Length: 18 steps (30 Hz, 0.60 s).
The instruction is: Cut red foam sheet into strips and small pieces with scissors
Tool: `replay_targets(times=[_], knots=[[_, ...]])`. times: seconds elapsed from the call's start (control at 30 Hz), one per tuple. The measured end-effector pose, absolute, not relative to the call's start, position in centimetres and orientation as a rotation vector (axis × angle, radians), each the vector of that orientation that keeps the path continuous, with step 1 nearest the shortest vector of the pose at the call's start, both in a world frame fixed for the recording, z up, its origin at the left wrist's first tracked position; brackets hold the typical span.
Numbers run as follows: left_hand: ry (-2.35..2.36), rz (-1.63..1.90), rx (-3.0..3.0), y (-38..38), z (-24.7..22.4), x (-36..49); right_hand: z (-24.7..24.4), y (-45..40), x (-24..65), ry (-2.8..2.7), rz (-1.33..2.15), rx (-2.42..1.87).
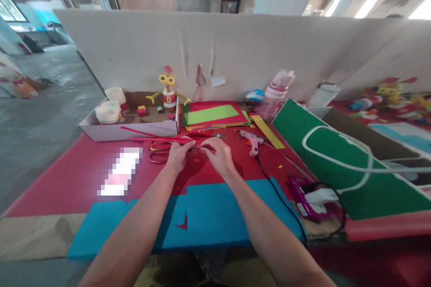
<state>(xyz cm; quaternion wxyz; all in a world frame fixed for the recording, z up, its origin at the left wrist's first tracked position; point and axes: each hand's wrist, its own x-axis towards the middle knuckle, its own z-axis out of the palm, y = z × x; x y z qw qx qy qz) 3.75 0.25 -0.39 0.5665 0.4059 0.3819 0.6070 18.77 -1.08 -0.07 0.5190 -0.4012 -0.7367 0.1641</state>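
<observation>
Both hands meet above the middle of the red-covered table [84, 161]. My left hand [180, 154] is closed, thumb and fingers pinching the red strips [144, 139] that stretch out to the left. My right hand [218, 154] is closed too, its fingertips pressed together near the left fingertips; what lies between them is too small to make out. Under and beside the left hand are scissors with red handles [158, 158]. A pink glue gun [253, 140] rests to the right of the right hand. Blue sheets [215, 215] lie beneath my forearms.
A white tray [134, 130] with paper cups [108, 113] and a yellow-eyed figure [169, 96] stands back left. Coloured sheets [213, 115] lie behind the hands. At right are a purple power strip [303, 202], cables and a green board [336, 161].
</observation>
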Motion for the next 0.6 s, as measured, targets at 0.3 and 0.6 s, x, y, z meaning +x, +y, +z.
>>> replay_targets(times=[0.3,0.6], knots=[[0.879,1.403,1.051,0.18,-0.30,3.46,-0.07,-1.03,18.74,-1.665,0.420,-1.023],[0.880,1.308,1.264,0.25,-0.41,3.75,-0.64,-0.53,18.71,-1.462,0.717,-1.099]])
